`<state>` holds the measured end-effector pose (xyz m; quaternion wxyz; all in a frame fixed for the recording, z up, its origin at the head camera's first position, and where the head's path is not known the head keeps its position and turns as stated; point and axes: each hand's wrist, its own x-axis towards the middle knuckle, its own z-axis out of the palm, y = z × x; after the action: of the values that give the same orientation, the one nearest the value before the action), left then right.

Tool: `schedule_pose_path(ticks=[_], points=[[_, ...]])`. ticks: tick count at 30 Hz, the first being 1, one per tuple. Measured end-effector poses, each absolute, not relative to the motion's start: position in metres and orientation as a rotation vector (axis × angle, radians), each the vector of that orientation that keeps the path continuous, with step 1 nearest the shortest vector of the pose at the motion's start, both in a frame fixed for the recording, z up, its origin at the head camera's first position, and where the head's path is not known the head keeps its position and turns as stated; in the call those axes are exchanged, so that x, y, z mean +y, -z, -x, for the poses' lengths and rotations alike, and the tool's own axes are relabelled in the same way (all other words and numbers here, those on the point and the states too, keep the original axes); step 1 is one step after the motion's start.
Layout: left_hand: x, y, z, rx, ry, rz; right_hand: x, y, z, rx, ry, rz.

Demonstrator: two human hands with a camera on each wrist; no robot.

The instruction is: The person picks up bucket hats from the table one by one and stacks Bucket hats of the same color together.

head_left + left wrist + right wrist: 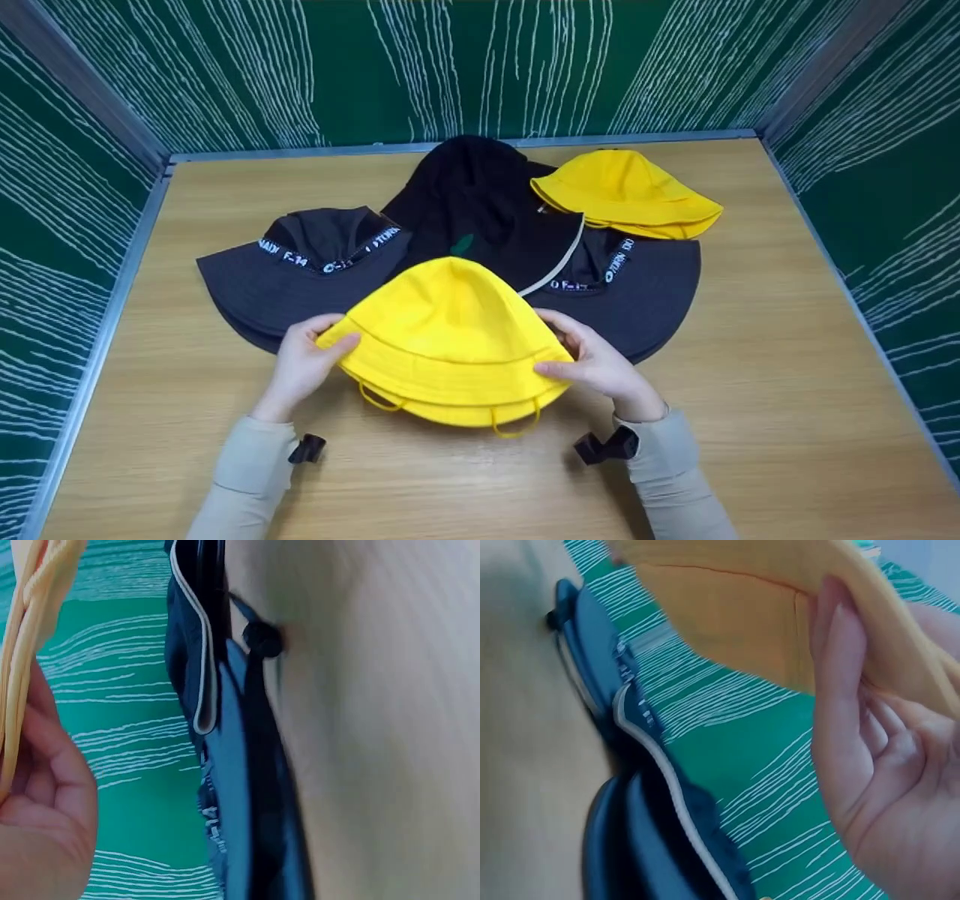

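Note:
A yellow bucket hat (454,330) is held up between both hands, crown upward, with thin yellow loops (517,427) hanging under its brim. My left hand (304,367) pinches the brim's left side, thumb on the front face. On the opposite side my right hand (596,364) grips the brim the same way. A small green leaf shape (463,244) shows right at the crown's top. In the right wrist view, fingers (841,652) press along the yellow cloth. The left wrist view catches the folded brim edge (26,652) beside the left hand's curled fingers.
Behind the held hat lies a black hat (472,180) with a pale-edged brim. Dark wide-brimmed hats with lettered bands lie to its left (247,285) and right (660,300). Another yellow hat (630,191) sits at the back right. Green walls (480,75) enclose the wooden table (787,420).

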<state>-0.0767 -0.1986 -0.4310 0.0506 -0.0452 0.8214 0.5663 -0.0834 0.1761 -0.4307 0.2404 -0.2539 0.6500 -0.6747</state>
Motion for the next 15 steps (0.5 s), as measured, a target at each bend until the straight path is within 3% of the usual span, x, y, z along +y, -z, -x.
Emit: schedule_pose_path(ticks=[6, 15], points=[[-0.199, 0.41, 0.074, 2.572, -1.783, 0.136, 0.17, 0.444, 0.09, 1.992, 1.742, 0.455], [-0.2, 0.394, 0.058, 2.737, -1.847, -0.06, 0.157, 0.453, 0.094, 2.344, 1.659, 0.438]])
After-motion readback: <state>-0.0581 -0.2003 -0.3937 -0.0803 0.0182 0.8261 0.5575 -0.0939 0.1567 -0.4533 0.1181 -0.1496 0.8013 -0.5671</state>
